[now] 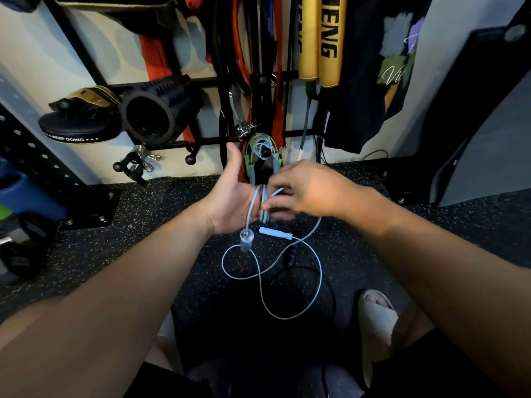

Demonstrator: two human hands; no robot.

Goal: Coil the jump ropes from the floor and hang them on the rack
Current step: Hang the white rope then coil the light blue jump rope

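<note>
Both hands are held together above the speckled floor. The left hand is turned palm-up with the thumb raised and the fingers stretched out flat. Nothing is gripped by it, and it serves as a former for the coil. The light-blue jump rope is wound in several turns around this palm. Just beside it, the right hand is curled over the turns, and the rope is pinched between its thumb and fingertips.

A clear handle is hung from the coil directly below the left hand. A white handle is seen just under the right hand. The loose length of the same rope is trailed in open loops on the floor below both hands, towards the person. A black rope with a dark ribbed handle is laid on the floor under these loops, crossed by them.

Beyond the hands, a coiled rope is already hung on a peg of the black rack. A foam roller and a round pad are stored on the rack beyond the left hand. Two yellow sticks and a black shirt are hung beyond the right hand. A sandalled foot is set on the floor below the right forearm.
</note>
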